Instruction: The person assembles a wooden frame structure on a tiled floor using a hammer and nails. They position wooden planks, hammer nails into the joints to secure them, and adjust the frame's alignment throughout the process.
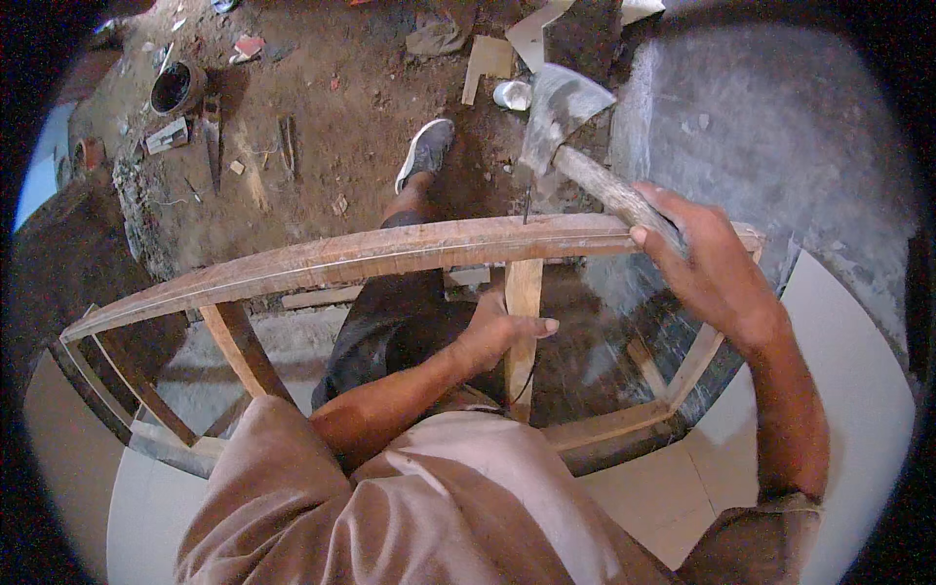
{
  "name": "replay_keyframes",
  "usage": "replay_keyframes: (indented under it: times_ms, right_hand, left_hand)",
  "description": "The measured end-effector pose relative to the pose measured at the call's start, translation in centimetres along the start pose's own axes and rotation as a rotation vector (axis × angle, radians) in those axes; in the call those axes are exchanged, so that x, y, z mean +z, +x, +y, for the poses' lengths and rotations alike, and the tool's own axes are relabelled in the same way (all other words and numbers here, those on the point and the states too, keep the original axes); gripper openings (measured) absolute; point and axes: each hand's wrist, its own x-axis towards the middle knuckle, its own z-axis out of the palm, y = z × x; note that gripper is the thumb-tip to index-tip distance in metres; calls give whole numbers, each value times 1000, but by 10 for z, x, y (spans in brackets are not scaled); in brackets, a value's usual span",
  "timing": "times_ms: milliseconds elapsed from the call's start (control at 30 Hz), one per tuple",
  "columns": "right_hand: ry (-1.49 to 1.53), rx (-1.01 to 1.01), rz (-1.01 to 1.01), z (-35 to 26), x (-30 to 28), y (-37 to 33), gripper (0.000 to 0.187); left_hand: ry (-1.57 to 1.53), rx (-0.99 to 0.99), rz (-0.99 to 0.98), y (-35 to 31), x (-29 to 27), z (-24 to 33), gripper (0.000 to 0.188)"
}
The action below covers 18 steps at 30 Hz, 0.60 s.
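Note:
My right hand point(697, 258) is closed round the wooden handle of a hatchet point(565, 112). The broad grey head of the hatchet is raised over the long top rail point(390, 249) of a wooden frame. A thin dark nail point(527, 207) stands upright on that rail, just below the hatchet head. Below the rail, my left hand point(497, 336) is wrapped round a pale wooden crosspiece point(524, 380), its thumb lying across the wood. The frame lies across in front of my body, and a leg shows through its openings.
Pale boards point(843, 351) lie beneath the frame at the right. On the dirt floor at far left are a dark bucket point(177, 88), a handsaw point(212, 136) and scattered scraps. A white cylinder point(512, 95) and an L-shaped wood offcut point(487, 64) lie beyond the rail.

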Motion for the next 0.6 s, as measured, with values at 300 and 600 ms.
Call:
replay_keyframes:
  times_ms: [300, 600]
  right_hand:
    - [91, 183, 218, -22, -132, 64, 43]
    - [120, -151, 54, 19, -51, 59, 38]
  left_hand:
    - [-61, -8, 29, -1, -2, -3, 61]
    - [-8, -49, -11, -2, -1, 4, 56]
